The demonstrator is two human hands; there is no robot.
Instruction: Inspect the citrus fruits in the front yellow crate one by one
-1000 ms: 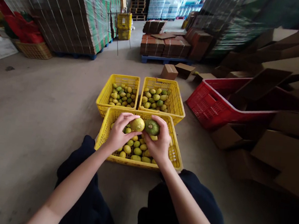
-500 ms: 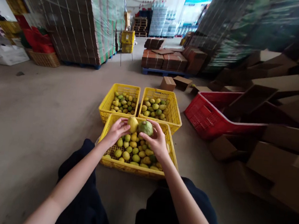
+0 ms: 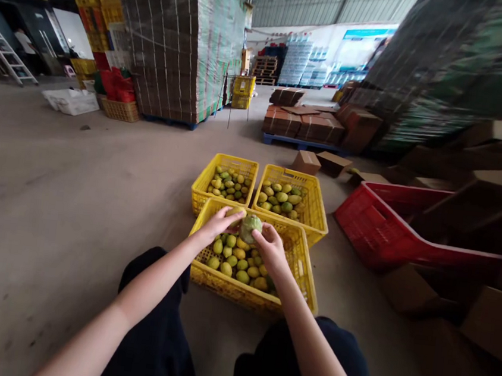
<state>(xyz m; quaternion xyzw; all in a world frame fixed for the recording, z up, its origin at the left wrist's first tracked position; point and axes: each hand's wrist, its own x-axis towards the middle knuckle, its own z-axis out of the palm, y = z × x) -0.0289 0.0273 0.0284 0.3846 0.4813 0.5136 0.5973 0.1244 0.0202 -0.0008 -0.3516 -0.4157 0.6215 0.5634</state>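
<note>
Above the front yellow crate (image 3: 240,291), our left hand (image 3: 216,225) clasps a yellow fruit (image 3: 236,212), now more hidden than a moment ago; our right hand (image 3: 272,250) grips a green fruit (image 3: 250,227) just beside it, so both remain held, neither set down

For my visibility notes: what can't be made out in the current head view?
Head view:
Yellow citrus fruit: partly hidden by left hand.
Bottom of near yellow crate: mostly covered by piled fruit.
Red crate interior: largely blocked by cardboard.
Distant person: too small, blurred.
</note>
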